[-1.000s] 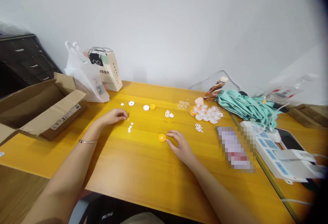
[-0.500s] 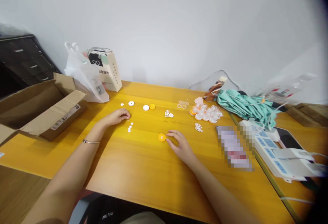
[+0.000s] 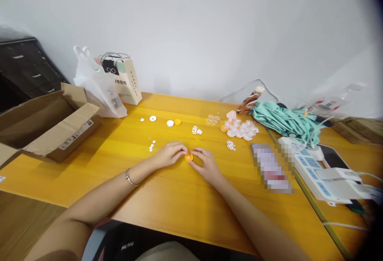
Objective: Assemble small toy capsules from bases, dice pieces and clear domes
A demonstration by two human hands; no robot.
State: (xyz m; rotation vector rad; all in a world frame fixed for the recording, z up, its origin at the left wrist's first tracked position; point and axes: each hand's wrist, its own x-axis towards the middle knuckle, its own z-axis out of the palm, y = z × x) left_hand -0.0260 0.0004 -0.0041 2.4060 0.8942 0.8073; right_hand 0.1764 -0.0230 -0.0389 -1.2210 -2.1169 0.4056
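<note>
A small round orange disc [image 3: 188, 157] with a white spot at its centre lies on the table between my hands. My right hand [image 3: 208, 167] holds its right edge between thumb and fingertips. From the left, my left hand [image 3: 170, 154] reaches to the disc's upper left edge, its fingers pinched together; whatever is in them is too small to make out. Several small white pieces [image 3: 151, 146] lie to the left of that hand. Farther back are white discs [image 3: 170, 123], a yellow disc [image 3: 177, 122] and white openwork pieces [image 3: 196, 130].
Clear rings [image 3: 212, 120] and a cluster of clear-and-orange capsules [image 3: 242, 129] lie at the back right, near a bottle [image 3: 250, 101] and a folded green umbrella [image 3: 284, 119]. A phone [image 3: 271, 167] and a power strip [image 3: 314, 173] are right. An open carton [image 3: 56, 125] stands left.
My left hand has moved right and towards me, from near the small white pieces to the orange disc. My right hand stays at the disc, its fingers now closer around it.
</note>
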